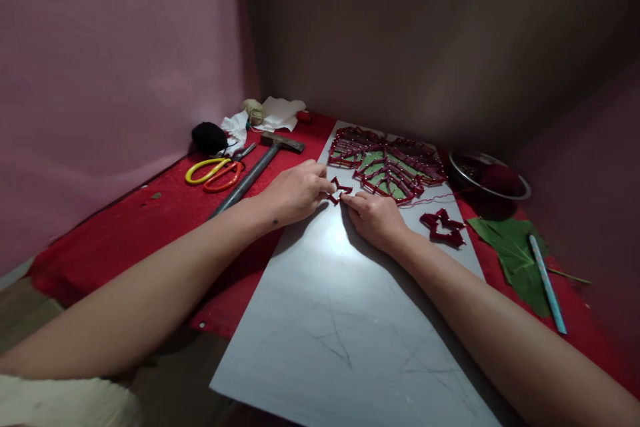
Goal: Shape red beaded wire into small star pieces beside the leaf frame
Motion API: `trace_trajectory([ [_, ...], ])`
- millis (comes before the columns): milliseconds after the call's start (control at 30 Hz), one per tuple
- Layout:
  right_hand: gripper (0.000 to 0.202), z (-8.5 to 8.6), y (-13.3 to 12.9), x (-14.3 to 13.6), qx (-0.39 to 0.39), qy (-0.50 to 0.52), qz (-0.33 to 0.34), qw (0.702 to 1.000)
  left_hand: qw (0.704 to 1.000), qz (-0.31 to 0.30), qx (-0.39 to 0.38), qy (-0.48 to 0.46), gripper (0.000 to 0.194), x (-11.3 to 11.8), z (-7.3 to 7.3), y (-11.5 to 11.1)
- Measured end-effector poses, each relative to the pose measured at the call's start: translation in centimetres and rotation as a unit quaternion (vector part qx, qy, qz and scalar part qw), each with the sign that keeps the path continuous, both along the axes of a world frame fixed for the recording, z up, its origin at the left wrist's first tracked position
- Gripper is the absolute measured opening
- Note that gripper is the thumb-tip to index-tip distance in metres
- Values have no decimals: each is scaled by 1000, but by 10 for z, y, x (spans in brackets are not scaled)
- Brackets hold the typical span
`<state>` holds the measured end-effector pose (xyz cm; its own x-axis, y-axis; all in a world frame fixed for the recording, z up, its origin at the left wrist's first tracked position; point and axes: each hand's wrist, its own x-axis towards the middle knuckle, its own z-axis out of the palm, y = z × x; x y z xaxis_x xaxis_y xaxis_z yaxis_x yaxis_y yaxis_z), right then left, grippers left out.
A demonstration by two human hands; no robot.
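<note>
On a grey board (350, 320) my left hand (295, 190) and my right hand (375, 217) meet at a small star outline of dark red thread wound on nails (340, 190). Fingertips of both hands pinch the red thread at this star. Just beyond it sits a large leaf-shaped pattern of red thread over green (387, 163). A second, filled red thread star (443, 227) lies to the right of my right hand. A loose red thread (435, 198) trails from the leaf pattern toward a metal bowl.
A red cloth (125, 233) covers the floor. On it at left lie a hammer (255, 170), yellow and orange scissors (215, 172), a black ball (209, 137) and white rags (280, 113). At right stand a metal bowl with red yarn (487, 177), a green leaf (515, 250) and a pencil (547, 283).
</note>
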<state>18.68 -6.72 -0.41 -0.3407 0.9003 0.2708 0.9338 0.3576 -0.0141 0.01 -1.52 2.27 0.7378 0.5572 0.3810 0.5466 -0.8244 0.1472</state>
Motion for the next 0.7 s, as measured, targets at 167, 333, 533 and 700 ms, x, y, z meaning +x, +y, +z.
trace_trajectory([
  [167,40,-3,-1,2,16,27,18,999,996,-18,3,84,28,-4,-3,-6],
  [333,41,-2,-3,2,13,22,26,999,992,-47,1,114,36,-9,-5,-13],
  [533,43,3,-5,-1,-9,-40,30,999,986,-26,34,163,33,-5,2,-22],
  [700,39,8,-4,-5,-28,-84,35,995,982,-6,40,183,30,1,6,-28],
])
